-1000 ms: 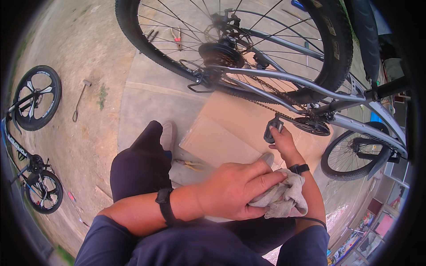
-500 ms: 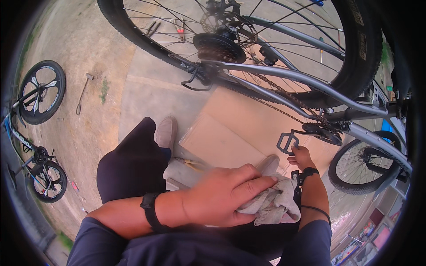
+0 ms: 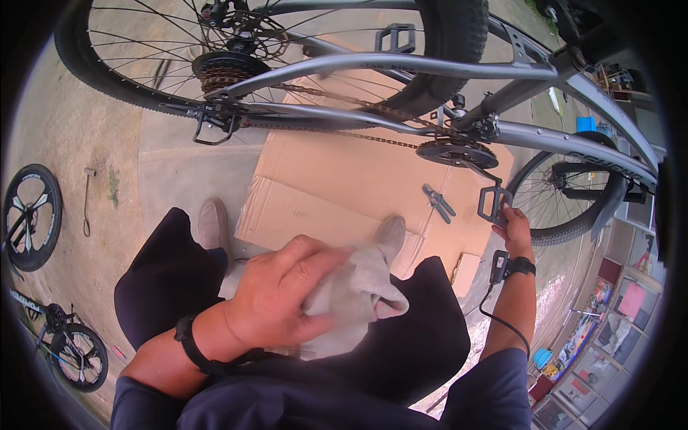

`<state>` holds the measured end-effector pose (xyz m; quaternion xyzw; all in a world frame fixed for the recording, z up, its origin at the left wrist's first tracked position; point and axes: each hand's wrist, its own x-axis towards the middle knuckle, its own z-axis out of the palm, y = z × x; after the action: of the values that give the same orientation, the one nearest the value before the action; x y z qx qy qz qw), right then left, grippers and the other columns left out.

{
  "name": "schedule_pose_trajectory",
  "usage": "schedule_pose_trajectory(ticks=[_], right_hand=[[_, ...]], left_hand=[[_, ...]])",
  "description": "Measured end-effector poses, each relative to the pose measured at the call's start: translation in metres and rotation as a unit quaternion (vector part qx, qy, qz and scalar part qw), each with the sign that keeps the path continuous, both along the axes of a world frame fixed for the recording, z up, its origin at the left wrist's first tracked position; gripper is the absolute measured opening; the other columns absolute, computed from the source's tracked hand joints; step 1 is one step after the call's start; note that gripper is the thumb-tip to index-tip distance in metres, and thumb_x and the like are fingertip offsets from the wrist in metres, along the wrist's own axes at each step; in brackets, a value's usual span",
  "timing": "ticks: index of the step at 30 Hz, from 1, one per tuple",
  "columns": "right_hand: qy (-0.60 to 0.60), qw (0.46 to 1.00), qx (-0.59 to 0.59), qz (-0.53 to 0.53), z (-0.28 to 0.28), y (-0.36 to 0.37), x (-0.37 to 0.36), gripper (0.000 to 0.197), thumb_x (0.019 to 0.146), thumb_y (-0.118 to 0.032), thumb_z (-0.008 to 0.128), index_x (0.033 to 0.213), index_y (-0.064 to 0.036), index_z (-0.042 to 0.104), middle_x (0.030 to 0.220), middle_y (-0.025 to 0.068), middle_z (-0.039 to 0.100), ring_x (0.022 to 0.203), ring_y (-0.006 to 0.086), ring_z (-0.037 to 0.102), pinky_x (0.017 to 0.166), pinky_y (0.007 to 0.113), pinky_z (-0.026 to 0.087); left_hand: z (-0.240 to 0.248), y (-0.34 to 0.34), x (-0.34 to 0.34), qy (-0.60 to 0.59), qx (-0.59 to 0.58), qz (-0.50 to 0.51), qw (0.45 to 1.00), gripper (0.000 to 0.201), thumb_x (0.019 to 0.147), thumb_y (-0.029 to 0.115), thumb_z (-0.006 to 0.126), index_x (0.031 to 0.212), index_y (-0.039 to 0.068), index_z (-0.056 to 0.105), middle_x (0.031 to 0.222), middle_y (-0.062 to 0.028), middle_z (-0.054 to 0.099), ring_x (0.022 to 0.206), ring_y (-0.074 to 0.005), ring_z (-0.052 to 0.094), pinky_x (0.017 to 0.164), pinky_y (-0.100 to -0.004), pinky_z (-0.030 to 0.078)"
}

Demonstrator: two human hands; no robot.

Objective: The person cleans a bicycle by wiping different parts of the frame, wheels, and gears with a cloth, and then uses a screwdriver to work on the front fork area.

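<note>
Head view: my left grip (image 3: 276, 294) is bent over a bunched grey cloth (image 3: 358, 290), fingers laid across it and the thumb low against its near side, closed enough to keep hold of the cloth. My fingertips and the thumb are blurred, so I cannot tell how tightly they press. The cloth sits in front of my lap, between my knees in this view, with one loose fold pointing to my right.

My right grip (image 3: 515, 231) reaches further out and is closed on the outer end of a dark pedal (image 3: 493, 205), thumb and fingers at its edge. This pedal hangs at the end of the crank arm (image 3: 481, 170), just beyond the chainring (image 3: 455, 153), over the right part of a cardboard sheet (image 3: 308, 168) spread on the ground.

Across the top, the bicycle's silver frame (image 3: 541, 137) runs from the rear wheel (image 3: 459, 36) toward the right, and the chain (image 3: 344, 99) stretches between the cassette (image 3: 222, 72) and the chainring. A second pedal (image 3: 395, 38) shows beyond the frame. On the cardboard, to the left of the pedal in my hand and apart from it, lies a dark-handled hand tool (image 3: 438, 203). My shoes (image 3: 389, 233) point toward the bicycle, one overlapping the cardboard. Far to my left, a long-handled hammer (image 3: 87, 202) lies on the ground near another bicycle (image 3: 54, 322).
</note>
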<state>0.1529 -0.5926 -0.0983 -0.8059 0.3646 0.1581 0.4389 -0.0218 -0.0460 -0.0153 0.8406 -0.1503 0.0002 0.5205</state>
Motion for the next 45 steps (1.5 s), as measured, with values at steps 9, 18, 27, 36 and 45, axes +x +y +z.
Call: schedule_pose_trajectory(ticks=[9,18,27,36,45], right_hand=[[-0.146,0.958,0.232,0.084,0.124,0.096,-0.015,0.025,0.103,-0.027,0.063,0.114,-0.0046,0.062,0.093,0.0117,0.072,0.075,0.0211,0.075,0.057,0.027,0.064],[0.099,0.86,0.448,0.224,0.027,0.234,-0.011,0.037,0.101,-0.028,0.066,0.128,-0.0028,0.059,0.112,0.0131,0.072,0.085,0.027,0.075,0.068,0.031,0.062],[0.182,0.931,0.244,0.201,-0.148,0.211,-0.018,0.037,0.095,-0.031,0.074,0.119,-0.0054,0.063,0.11,0.0091,0.073,0.085,0.0228,0.076,0.071,0.033,0.059],[0.089,0.992,0.007,0.089,-0.07,0.032,-0.002,0.024,0.1,-0.031,0.066,0.11,-0.0089,0.064,0.096,0.0043,0.075,0.08,0.0174,0.074,0.07,0.03,0.056],[-0.142,0.949,0.265,0.099,0.111,0.081,-0.007,0.03,0.101,-0.029,0.065,0.116,-0.0031,0.062,0.086,0.0112,0.073,0.064,0.0198,0.072,0.053,0.023,0.057]], left_hand=[[-0.001,-0.012,-0.007,-0.054,-0.012,0.017,0.998,0.067,0.062,0.015,0.084,0.124,0.001,0.061,0.102,-0.0133,0.065,0.077,-0.0304,0.068,0.062,-0.0377,0.056],[-0.009,-0.013,-0.006,-0.048,-0.004,0.014,0.999,0.068,0.065,0.017,0.086,0.126,0.0,0.061,0.101,-0.0137,0.065,0.078,-0.0299,0.068,0.063,-0.0359,0.056],[-0.019,-0.019,-0.003,0.003,0.027,0.008,1.0,0.069,0.064,0.019,0.086,0.126,0.001,0.062,0.103,-0.0136,0.065,0.08,-0.0305,0.069,0.064,-0.0359,0.055],[-0.023,-0.023,-0.003,-0.004,0.04,0.01,0.999,0.068,0.063,0.02,0.085,0.125,0.001,0.062,0.105,-0.0141,0.065,0.08,-0.0314,0.069,0.064,-0.0365,0.056],[-0.015,-0.024,-0.005,-0.028,0.02,0.015,0.999,0.065,0.064,0.016,0.085,0.123,0.001,0.061,0.105,-0.0142,0.065,0.079,-0.0321,0.069,0.064,-0.038,0.057]])
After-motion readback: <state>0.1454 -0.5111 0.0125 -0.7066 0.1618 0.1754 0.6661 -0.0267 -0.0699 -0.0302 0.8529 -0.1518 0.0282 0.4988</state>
